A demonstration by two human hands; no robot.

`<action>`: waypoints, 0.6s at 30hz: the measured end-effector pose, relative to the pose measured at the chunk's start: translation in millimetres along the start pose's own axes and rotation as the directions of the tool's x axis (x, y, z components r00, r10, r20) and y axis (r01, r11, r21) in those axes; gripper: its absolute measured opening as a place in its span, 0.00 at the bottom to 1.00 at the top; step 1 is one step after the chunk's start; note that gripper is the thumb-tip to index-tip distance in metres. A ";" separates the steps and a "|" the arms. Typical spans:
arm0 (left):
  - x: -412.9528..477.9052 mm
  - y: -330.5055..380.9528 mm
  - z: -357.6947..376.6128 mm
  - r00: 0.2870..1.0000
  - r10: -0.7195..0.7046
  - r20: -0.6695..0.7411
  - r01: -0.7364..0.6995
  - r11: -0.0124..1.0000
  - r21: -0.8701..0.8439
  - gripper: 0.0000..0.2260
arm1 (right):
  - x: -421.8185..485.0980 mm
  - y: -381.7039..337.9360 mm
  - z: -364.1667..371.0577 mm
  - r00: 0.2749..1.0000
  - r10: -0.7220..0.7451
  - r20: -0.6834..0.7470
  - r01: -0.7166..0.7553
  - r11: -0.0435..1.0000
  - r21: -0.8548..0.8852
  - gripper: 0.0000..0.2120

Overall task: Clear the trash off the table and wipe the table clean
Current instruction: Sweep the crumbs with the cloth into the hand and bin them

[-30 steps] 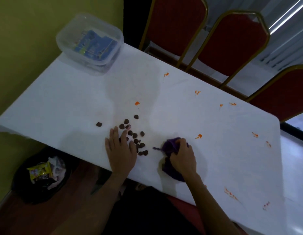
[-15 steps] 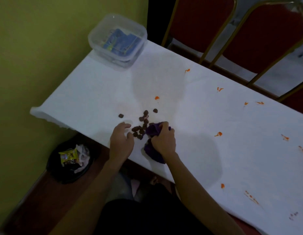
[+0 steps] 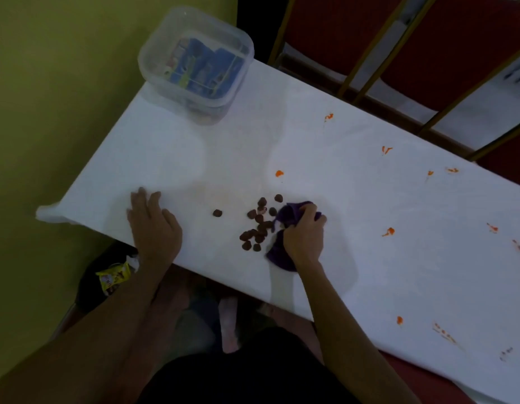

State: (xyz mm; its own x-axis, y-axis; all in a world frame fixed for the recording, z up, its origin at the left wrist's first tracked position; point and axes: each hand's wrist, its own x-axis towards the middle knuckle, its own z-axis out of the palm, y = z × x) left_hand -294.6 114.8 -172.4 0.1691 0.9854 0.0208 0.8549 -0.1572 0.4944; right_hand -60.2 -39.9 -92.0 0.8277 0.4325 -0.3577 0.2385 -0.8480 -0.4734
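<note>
A white table (image 3: 326,158) carries a cluster of several small dark brown pieces (image 3: 257,228), with one stray piece (image 3: 217,212) a little to the left. My right hand (image 3: 304,236) is shut on a purple cloth (image 3: 277,255), which touches the right side of the cluster. My left hand (image 3: 154,223) lies flat near the table's front left edge, fingers apart, holding nothing, well left of the pieces. Orange smears such as the smear (image 3: 388,231) dot the table's right half.
A clear plastic box (image 3: 194,62) with blue packets stands on the far left corner. Below the table's left end is a black bin (image 3: 89,284) holding a yellow wrapper (image 3: 113,277). Red chairs (image 3: 427,39) line the far side. A green wall is to the left.
My left hand moved left, away from the brown pieces, and now lies flat near the table's left end. My right hand has kept the cloth against the cluster. The camera view shifted.
</note>
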 end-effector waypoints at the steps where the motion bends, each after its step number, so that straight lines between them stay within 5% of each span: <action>1: -1.2 0.0 1.4 0.999 0.031 -0.026 -0.030 0.999 0.030 0.20 | 0.0 -12.0 7.7 1.000 -0.022 0.014 0.022 1.000 -0.013 0.22; 10: -2.9 4.1 -3.2 0.999 0.039 -0.035 -0.037 0.998 0.045 0.20 | 0.5 -82.3 41.8 0.921 -0.305 0.241 0.345 0.928 -0.144 0.22; 18: -2.2 3.1 -4.3 0.999 0.041 -0.023 -0.040 0.998 0.045 0.20 | 26.1 -68.6 9.8 0.980 -0.174 0.094 0.191 0.957 -0.219 0.22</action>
State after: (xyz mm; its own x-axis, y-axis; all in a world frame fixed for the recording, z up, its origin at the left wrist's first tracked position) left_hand -294.5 112.4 -167.3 0.1929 0.9793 0.0616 0.8684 -0.1996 0.4539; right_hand -59.9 32.6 -76.7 0.7219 0.6004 -0.3440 0.4977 -0.7959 -0.3447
